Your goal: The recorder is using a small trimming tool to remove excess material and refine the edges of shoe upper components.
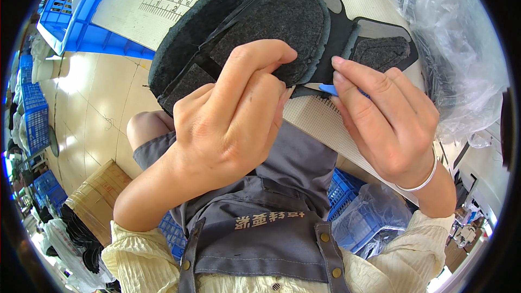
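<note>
A black padded fabric piece (277, 19) with grey felt-like panels and a bound edge lies at the front of the white table, partly overhanging it. A narrow black strip joins it to a smaller padded lobe (380, 51) on the right. My left hand (230, 119) is closed over its near edge, fingers bent, fingertips pinching around the edge and partly hidden. Close by on the right, my right hand (388, 116) pinches a small blue tool (328, 89) between thumb and fingers. Most of the tool is covered by the fingers, so its kind is unclear.
Printed ruler marks show on the white table (122, 19). Clear plastic bagging (445, 32) heaps at its right. A blue crate (81, 32) stands at the left edge. Below are a cardboard box (97, 192) and a blue basket (344, 184) beside my grey apron.
</note>
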